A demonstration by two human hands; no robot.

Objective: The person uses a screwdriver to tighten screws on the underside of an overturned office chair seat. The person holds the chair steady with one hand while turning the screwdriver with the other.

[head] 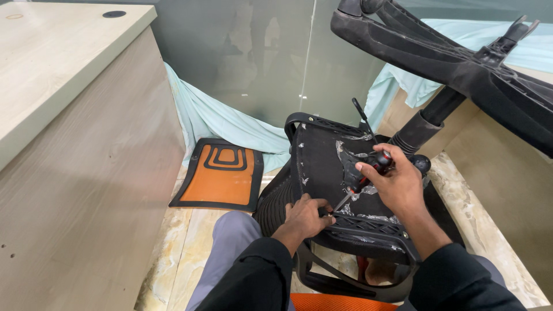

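In the head view, a red-and-black screwdriver (368, 170) is gripped at centre right by the right hand (397, 184), fingers curled around its handle. Its tip meets the overturned office chair's seat underside (322, 155). The left hand (302, 217), fingers pressed together, is laid on the seat's lower edge at centre. An orange-and-black panel (222, 173) lies at centre left on the floor.

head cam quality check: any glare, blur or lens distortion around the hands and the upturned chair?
Head view: even, soft indoor light, no hard shadows; both the left hand and the right hand on the screwdriver are sharp. Faint reflections show on the glass partition, small glints on the tape scraps on the chair underside. Wide-angle stretch bows the desk and the chair base near the edges.
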